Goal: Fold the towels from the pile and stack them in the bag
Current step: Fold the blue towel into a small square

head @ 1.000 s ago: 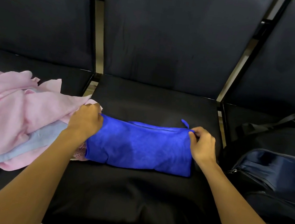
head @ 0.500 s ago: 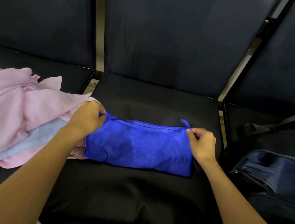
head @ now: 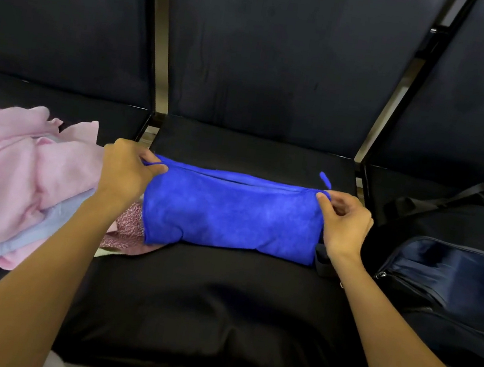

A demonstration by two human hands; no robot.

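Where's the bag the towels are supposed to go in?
The dark bag sits on the seat at the far right of the head view, just right of the right hand and the blue towel.

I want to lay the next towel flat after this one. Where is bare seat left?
Bare: the middle seat in front of the blue towel, between both forearms, plus a strip behind it. Crowded: the pink pile fills the left seat, the bag the right.
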